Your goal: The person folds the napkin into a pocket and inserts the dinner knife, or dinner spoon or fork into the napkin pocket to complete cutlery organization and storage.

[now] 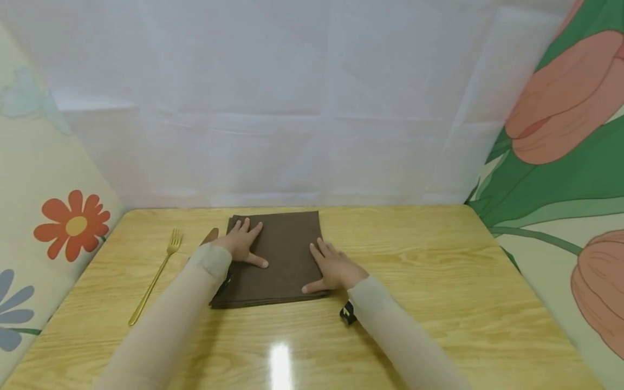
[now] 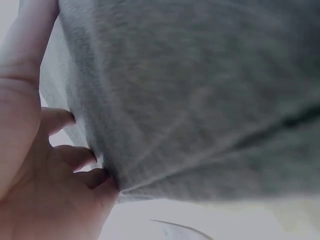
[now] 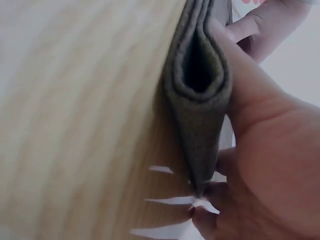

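A dark brown folded cloth (image 1: 287, 249) lies on the wooden table in several layers, roughly square. My left hand (image 1: 241, 245) rests spread on its left side, thumb pointing inward over the top. At the lower right edge, my right hand (image 1: 336, 268) touches the cloth with extended fingers, the thumb near the bottom corner. In the right wrist view the cloth's rounded fold (image 3: 197, 100) stands beside the palm, with fingertips at its lower end. The left wrist view shows the fingers against the edge of the cloth (image 2: 175, 90), which looks grey there.
Left of the cloth lies a gold fork (image 1: 155, 281), tines away from me. A brown blade-shaped piece (image 1: 212, 235) shows partly behind my left wrist. The wooden table (image 1: 429, 260) meets a white cloth backdrop (image 1: 292, 108) behind and flower-painted walls (image 1: 73, 225) at the sides.
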`<move>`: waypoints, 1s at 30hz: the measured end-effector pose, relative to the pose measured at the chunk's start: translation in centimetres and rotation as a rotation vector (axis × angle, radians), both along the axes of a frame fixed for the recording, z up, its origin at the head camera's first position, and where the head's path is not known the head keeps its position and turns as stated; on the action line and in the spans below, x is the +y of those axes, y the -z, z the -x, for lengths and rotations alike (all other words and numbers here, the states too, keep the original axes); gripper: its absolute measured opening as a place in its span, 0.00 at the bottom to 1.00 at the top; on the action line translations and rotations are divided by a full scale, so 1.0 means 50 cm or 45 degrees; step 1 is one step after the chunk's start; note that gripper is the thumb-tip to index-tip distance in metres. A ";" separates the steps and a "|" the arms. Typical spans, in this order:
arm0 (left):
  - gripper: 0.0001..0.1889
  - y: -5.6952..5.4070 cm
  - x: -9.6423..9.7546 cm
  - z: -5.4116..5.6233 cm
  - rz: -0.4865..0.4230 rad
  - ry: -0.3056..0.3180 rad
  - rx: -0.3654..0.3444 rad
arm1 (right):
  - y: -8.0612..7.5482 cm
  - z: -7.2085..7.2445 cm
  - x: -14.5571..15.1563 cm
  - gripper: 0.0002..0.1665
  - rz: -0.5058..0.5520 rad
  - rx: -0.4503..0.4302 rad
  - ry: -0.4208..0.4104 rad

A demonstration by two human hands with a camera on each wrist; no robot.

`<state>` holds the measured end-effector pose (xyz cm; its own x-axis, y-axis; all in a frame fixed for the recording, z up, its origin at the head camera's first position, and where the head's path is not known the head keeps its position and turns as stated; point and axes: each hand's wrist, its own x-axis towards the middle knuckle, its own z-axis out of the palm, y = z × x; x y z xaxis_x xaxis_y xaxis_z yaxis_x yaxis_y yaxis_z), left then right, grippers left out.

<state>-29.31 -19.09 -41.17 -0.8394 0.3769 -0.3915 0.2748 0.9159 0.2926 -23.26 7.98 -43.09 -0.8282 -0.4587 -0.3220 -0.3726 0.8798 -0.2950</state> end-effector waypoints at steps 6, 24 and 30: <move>0.56 0.005 -0.005 -0.020 -0.060 0.080 0.060 | -0.002 -0.015 -0.001 0.58 -0.036 0.086 -0.029; 0.55 -0.020 -0.002 -0.075 -0.058 0.222 -0.045 | -0.013 -0.059 0.053 0.39 0.029 0.265 -0.043; 0.51 -0.009 -0.010 -0.055 -0.095 0.224 0.044 | -0.026 -0.079 0.001 0.38 0.193 0.220 0.022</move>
